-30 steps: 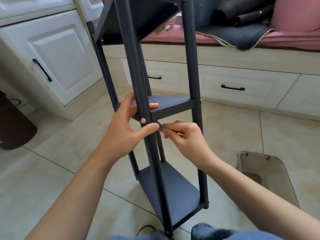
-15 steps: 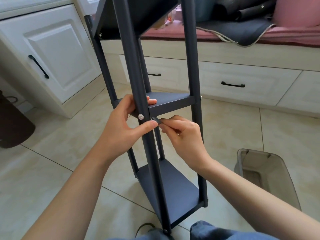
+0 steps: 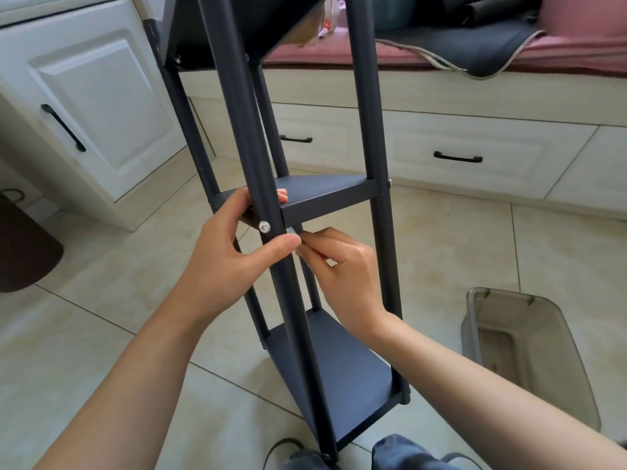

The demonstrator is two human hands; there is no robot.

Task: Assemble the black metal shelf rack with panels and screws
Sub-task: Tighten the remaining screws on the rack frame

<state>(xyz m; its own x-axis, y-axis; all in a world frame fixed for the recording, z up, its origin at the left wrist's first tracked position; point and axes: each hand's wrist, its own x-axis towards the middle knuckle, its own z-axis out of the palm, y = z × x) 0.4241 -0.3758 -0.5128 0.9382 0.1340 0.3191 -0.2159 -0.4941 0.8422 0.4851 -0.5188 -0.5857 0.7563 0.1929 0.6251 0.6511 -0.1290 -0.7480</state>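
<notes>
The black metal shelf rack (image 3: 366, 96) stands upright on the tiled floor in front of me, with a middle panel (image 3: 325, 195) and a bottom panel (image 3: 342, 371) fixed between its posts. A silver screw (image 3: 264, 226) sits in the near post at the middle panel's corner. My left hand (image 3: 230, 252) grips that post, thumb just below the screw, fingertips over the panel. My right hand (image 3: 336, 262) is curled just right of the post, pinching a small dark tool whose tip points under the panel; most of the tool is hidden.
A grey translucent plastic bin (image 3: 522, 351) lies on the floor at the right. White cabinets (image 3: 98, 96) and drawers (image 3: 458, 154) run behind the rack. A dark brown mat (image 3: 23, 245) lies at the left edge. My knees (image 3: 403, 452) are at the bottom.
Both hands stay at the middle panel's corner. My right hand has shifted slightly closer to the post; the view has tilted a little.
</notes>
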